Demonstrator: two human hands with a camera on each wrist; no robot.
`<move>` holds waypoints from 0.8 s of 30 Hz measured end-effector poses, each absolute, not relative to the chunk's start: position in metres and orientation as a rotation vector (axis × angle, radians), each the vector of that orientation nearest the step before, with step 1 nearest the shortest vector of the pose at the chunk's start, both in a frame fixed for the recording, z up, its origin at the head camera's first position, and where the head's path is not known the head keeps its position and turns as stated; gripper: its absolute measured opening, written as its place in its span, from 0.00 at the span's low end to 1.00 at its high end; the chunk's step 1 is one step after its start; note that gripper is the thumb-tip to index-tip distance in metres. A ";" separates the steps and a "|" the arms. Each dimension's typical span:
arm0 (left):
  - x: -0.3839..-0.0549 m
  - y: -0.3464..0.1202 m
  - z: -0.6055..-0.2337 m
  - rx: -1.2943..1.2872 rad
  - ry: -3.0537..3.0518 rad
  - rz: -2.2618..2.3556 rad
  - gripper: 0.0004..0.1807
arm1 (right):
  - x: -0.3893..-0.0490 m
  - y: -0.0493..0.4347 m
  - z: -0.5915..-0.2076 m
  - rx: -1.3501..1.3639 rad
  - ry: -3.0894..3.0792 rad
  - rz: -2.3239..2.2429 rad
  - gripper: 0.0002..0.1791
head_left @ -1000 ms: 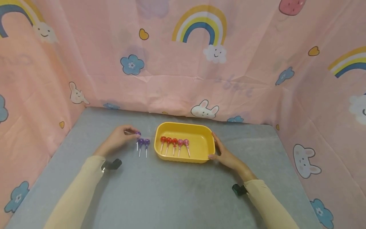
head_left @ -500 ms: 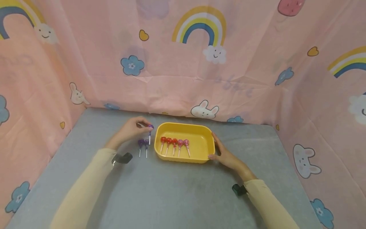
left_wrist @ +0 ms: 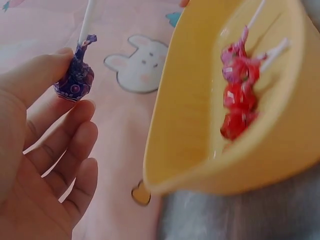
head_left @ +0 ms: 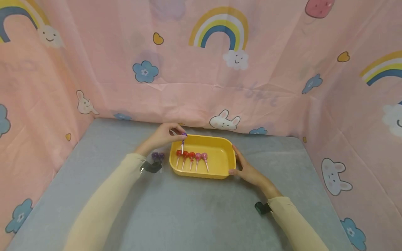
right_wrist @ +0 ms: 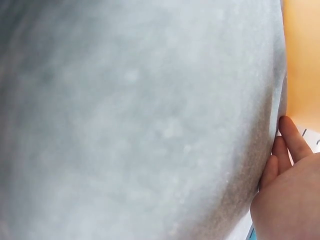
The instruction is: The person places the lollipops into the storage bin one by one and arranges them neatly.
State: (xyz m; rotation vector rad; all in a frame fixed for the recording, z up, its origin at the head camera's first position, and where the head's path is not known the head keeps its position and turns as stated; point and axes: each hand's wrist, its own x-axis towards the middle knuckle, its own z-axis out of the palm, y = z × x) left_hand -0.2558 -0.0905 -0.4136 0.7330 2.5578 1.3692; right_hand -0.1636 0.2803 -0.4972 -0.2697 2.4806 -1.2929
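Observation:
My left hand (head_left: pixel 164 135) pinches a purple-wrapped lollipop (left_wrist: pixel 75 80) by its candy head between thumb and index finger, the other fingers loosely bent. In the head view its white stick points down, over the left end of a yellow plastic box (head_left: pixel 220 158). Inside the box lie several red lollipops (head_left: pixel 185 154) and two pink lollipops (head_left: pixel 201 156) in a row, sticks toward me. At the box's right end, my right hand (head_left: pixel 248 171) holds the wall, thumb over the front corner of the rim and fingers along the outside.
Two more purple lollipops (head_left: pixel 158 156) lie on the grey table (head_left: pixel 188 216) left of the box, partly hidden by the dark wrist camera (head_left: pixel 152 167). A pink printed curtain (head_left: pixel 176 101) closes off the back and both sides.
My left hand has lifted the purple lollipop from beside the other two and carried it right, over the box's left end. My right hand and the box have stayed put.

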 end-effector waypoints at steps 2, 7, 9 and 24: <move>-0.258 -0.082 -0.414 0.745 2.552 1.372 0.11 | -0.164 0.280 -0.497 -0.268 2.480 -1.298 0.57; -0.261 -0.060 -0.417 0.744 2.521 1.407 0.11 | -0.166 0.281 -0.499 -0.280 2.484 -1.312 0.57; -0.262 -0.053 -0.420 0.740 2.511 1.419 0.11 | -0.166 0.281 -0.500 -0.283 2.489 -1.303 0.57; -0.260 -0.009 -0.441 0.721 2.475 1.412 0.12 | -0.165 0.280 -0.499 -0.283 2.488 -1.283 0.57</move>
